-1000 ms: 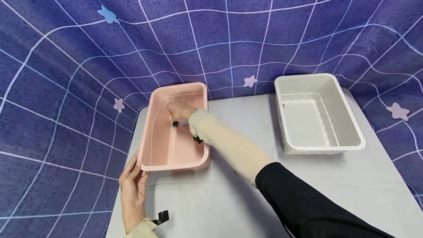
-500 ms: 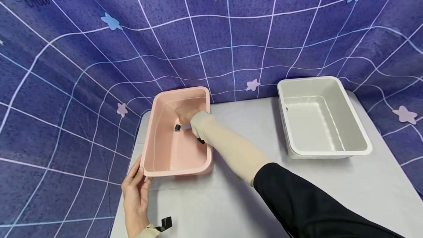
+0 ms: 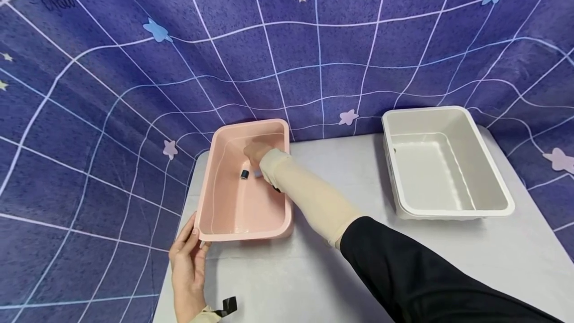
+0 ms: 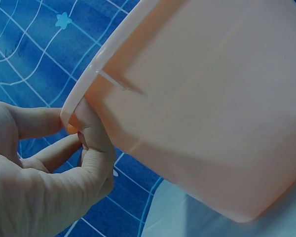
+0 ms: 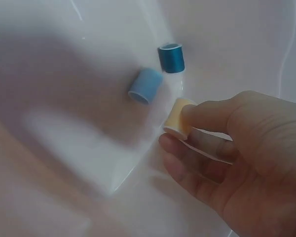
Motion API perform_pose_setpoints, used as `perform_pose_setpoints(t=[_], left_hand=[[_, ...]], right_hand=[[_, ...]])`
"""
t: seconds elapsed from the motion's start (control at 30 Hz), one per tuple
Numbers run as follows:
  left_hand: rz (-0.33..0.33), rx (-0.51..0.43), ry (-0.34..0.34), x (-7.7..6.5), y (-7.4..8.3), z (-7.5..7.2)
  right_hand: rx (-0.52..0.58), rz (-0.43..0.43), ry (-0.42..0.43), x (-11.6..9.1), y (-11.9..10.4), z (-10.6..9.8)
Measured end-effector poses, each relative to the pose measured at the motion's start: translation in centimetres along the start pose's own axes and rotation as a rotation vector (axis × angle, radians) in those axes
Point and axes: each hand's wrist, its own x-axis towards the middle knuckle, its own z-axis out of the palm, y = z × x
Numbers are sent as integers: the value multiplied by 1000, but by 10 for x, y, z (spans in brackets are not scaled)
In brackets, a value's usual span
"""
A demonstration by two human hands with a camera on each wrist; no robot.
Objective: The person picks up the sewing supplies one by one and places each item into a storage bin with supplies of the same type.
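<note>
Pinching one yellow spool, right hand; two spools, seemingly blue, nearby; left hand pinching one pink tub rim

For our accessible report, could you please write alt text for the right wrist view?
A right hand pinches a yellow spool inside a pale tub. A light blue spool and a dark teal spool lie nearby, apart from the hand.

Yellow cylinder partly behind fingers, black sleeve cut off below
</note>
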Motion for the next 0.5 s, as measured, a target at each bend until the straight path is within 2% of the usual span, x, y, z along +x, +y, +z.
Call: perform_pose_setpoints(t=[0.4,0.5], left_hand=[[11,-17,-14,-5,-1,-2],[12,-27,-27,-6,-1,-2]], right_hand=[[-63,-16,34,9,-8,10],[-41,-8,38,7,-9,10]])
